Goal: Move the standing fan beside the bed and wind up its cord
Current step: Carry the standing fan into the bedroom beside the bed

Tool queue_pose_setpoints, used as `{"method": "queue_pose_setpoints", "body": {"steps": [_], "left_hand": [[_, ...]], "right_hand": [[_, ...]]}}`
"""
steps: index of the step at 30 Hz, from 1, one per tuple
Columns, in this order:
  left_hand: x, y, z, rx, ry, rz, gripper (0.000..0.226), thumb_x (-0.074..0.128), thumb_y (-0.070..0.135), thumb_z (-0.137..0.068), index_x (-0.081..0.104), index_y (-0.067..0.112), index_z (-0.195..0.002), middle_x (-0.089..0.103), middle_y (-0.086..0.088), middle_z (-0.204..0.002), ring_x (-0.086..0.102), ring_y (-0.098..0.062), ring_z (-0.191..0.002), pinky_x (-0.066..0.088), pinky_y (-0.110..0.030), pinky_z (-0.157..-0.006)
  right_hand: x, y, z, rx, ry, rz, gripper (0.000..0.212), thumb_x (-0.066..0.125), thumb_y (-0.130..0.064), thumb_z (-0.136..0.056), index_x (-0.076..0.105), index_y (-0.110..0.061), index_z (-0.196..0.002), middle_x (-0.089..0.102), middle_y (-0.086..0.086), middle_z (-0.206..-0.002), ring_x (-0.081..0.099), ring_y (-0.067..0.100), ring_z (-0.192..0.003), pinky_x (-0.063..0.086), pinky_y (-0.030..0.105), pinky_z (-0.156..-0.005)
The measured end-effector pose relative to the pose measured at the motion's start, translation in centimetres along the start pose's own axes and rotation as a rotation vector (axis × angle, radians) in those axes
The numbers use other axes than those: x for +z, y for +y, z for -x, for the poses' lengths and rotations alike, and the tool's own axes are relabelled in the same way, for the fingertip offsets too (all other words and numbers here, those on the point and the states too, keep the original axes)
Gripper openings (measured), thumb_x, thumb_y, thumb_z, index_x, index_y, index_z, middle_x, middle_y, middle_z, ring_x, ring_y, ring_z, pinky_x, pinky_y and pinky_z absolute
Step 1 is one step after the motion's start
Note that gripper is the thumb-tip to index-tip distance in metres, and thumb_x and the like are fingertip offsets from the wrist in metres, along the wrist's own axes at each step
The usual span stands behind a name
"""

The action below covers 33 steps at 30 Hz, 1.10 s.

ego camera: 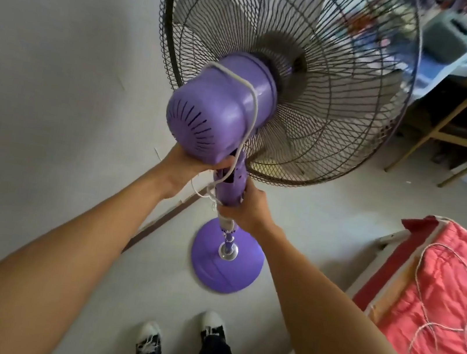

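A purple standing fan [222, 104] with a dark wire cage [334, 70] stands in front of me, its round base [224, 267] on the pale floor next to the wall. A white cord [252, 100] is looped over the motor housing and runs down to the neck. My left hand [188, 163] cups the underside of the motor housing. My right hand [244, 206] grips the purple pole just below the neck, with white cord bunched under its fingers. The bed [436, 300] with a red cover lies at the right.
A white wall [61, 57] runs along the left, close to the fan base. A wooden table [460, 127] piled with clutter stands at the back right. Thin white string [425, 268] lies loose on the bed cover. My shoes [179, 339] are on the floor below.
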<state>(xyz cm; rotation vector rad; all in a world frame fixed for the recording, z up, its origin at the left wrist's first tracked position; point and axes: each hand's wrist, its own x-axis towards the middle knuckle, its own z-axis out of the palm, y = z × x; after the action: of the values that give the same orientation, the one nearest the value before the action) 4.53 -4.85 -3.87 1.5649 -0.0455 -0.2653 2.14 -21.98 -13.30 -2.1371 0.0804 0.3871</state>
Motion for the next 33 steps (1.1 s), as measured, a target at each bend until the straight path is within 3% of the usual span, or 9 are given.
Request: {"method": "queue_pose_setpoints", "body": {"steps": [3, 5, 8, 10, 14, 18, 21, 27, 33], "left_hand": [[-0.8, 0.1, 1.9, 0.020, 0.061, 0.070, 0.050, 0.089, 0.018, -0.064, 0.073, 0.014, -0.112, 0.074, -0.011, -0.114, 0.068, -0.029, -0.107, 0.056, -0.040, -0.089], [-1.7, 0.6, 3.3, 0.014, 0.129, 0.124, 0.055, 0.088, 0.014, -0.062, 0.071, 0.009, -0.114, 0.072, -0.017, -0.117, 0.066, -0.035, -0.110, 0.055, -0.048, -0.093], [-3.3, 1.9, 5.5, 0.008, 0.235, 0.168, 0.058, 0.086, 0.007, -0.062, 0.067, -0.003, -0.116, 0.069, -0.025, -0.117, 0.067, -0.039, -0.105, 0.052, -0.053, -0.094], [-4.6, 3.3, 7.9, 0.020, 0.313, 0.177, 0.054, 0.085, 0.006, -0.063, 0.069, -0.004, -0.114, 0.069, -0.028, -0.115, 0.068, -0.037, -0.101, 0.051, -0.053, -0.094], [-6.2, 5.2, 12.7, 0.052, 0.390, 0.127, 0.044, 0.085, 0.012, -0.064, 0.074, 0.005, -0.107, 0.075, -0.018, -0.105, 0.069, -0.035, -0.101, 0.055, -0.050, -0.091], [-7.6, 6.6, 18.9, 0.083, 0.485, 0.104, 0.032, 0.088, 0.022, -0.060, 0.078, 0.022, -0.090, 0.079, -0.004, -0.093, 0.074, -0.021, -0.088, 0.057, -0.036, -0.073], [-8.5, 7.1, 23.7, 0.096, 0.550, 0.097, 0.035, 0.090, 0.024, -0.058, 0.077, 0.021, -0.090, 0.079, -0.006, -0.091, 0.075, -0.022, -0.087, 0.059, -0.035, -0.071], [-10.3, 7.4, 33.8, 0.131, 0.670, 0.107, 0.025, 0.083, 0.005, -0.069, 0.077, 0.013, -0.092, 0.078, -0.005, -0.084, 0.075, -0.020, -0.078, 0.058, -0.027, -0.065], [-12.7, 6.7, 44.9, 0.133, 0.847, 0.112, 0.033, 0.082, 0.003, -0.073, 0.072, -0.002, -0.105, 0.076, -0.016, -0.094, 0.073, -0.029, -0.088, 0.058, -0.038, -0.076]], "right_hand": [[1.4, -1.2, 0.9, -0.019, 0.014, 0.031, 0.055, 0.085, -0.031, -0.053, 0.055, -0.028, -0.100, 0.060, -0.013, -0.077, 0.060, 0.013, -0.067, 0.039, 0.011, -0.052], [2.5, -2.3, 1.6, -0.043, 0.020, 0.058, 0.059, 0.084, -0.034, -0.052, 0.056, -0.025, -0.104, 0.061, -0.011, -0.078, 0.059, 0.016, -0.068, 0.040, 0.013, -0.052], [3.8, -4.7, 2.6, -0.097, 0.010, 0.094, 0.067, 0.083, -0.038, -0.051, 0.057, -0.020, -0.111, 0.071, 0.002, -0.090, 0.065, 0.026, -0.077, 0.056, 0.033, -0.065], [4.7, -7.2, 4.0, -0.161, -0.010, 0.115, 0.069, 0.083, -0.037, -0.053, 0.058, -0.017, -0.113, 0.072, 0.007, -0.093, 0.066, 0.030, -0.081, 0.057, 0.040, -0.069], [6.4, -10.7, 7.2, -0.202, -0.070, 0.155, 0.067, 0.084, -0.035, -0.054, 0.058, -0.017, -0.113, 0.072, 0.006, -0.093, 0.066, 0.030, -0.082, 0.057, 0.042, -0.071], [8.7, -13.4, 12.0, -0.263, -0.119, 0.168, 0.066, 0.085, -0.035, -0.052, 0.059, -0.015, -0.109, 0.071, 0.005, -0.092, 0.066, 0.027, -0.081, 0.058, 0.040, -0.069], [10.6, -14.8, 15.7, -0.315, -0.157, 0.166, 0.064, 0.086, -0.032, -0.054, 0.059, -0.013, -0.109, 0.071, 0.004, -0.091, 0.066, 0.026, -0.080, 0.058, 0.039, -0.069], [15.3, -16.9, 23.0, -0.419, -0.257, 0.185, 0.066, 0.089, -0.034, -0.058, 0.059, -0.008, -0.111, 0.072, 0.009, -0.098, 0.067, 0.030, -0.087, 0.057, 0.042, -0.077], [21.7, -19.0, 30.1, -0.533, -0.392, 0.217, 0.063, 0.089, -0.034, -0.057, 0.060, -0.010, -0.108, 0.072, 0.005, -0.093, 0.067, 0.026, -0.081, 0.058, 0.036, -0.072]]}}
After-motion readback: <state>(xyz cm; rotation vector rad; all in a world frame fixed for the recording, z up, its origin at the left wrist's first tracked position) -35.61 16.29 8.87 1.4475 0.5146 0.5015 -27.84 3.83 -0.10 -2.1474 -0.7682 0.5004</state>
